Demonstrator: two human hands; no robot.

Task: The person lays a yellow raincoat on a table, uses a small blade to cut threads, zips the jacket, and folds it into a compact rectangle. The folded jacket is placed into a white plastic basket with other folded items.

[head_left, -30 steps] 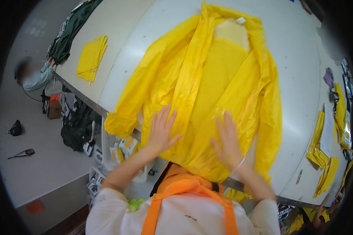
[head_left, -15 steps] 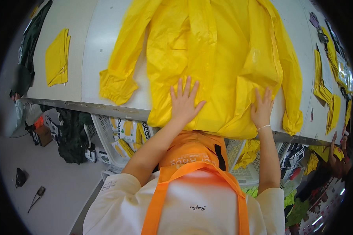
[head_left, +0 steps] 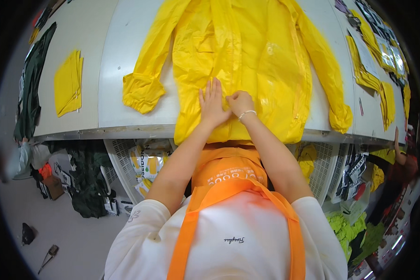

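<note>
A yellow rain jacket (head_left: pixel 266 60) lies spread on the white table, front side up, its sleeves out to both sides and its lower edge at the table's near edge. My left hand (head_left: pixel 213 105) rests on the jacket's lower front, left of the middle, with its fingers stretched out. Close beside it, my right hand (head_left: pixel 241 103) has its fingers curled in a pinch at the front flap, apparently gripping the jacket's material. Its fingertips are partly hidden. A bracelet circles the right wrist.
Left on the table (head_left: pixel 108 93) lies a folded yellow garment (head_left: pixel 68 84), with a dark green garment (head_left: pixel 35 88) beyond. Yellow folded pieces (head_left: pixel 387 105) and a pen (head_left: pixel 361 106) lie right. White crates (head_left: pixel 120 161) with packages stand below. Another person's arm (head_left: pixel 399 151) shows far right.
My right hand has moved left from the jacket's right side to its middle and closed. The jacket's right side now lies flatter and closer in. My left hand stays on the front, its fingers less spread.
</note>
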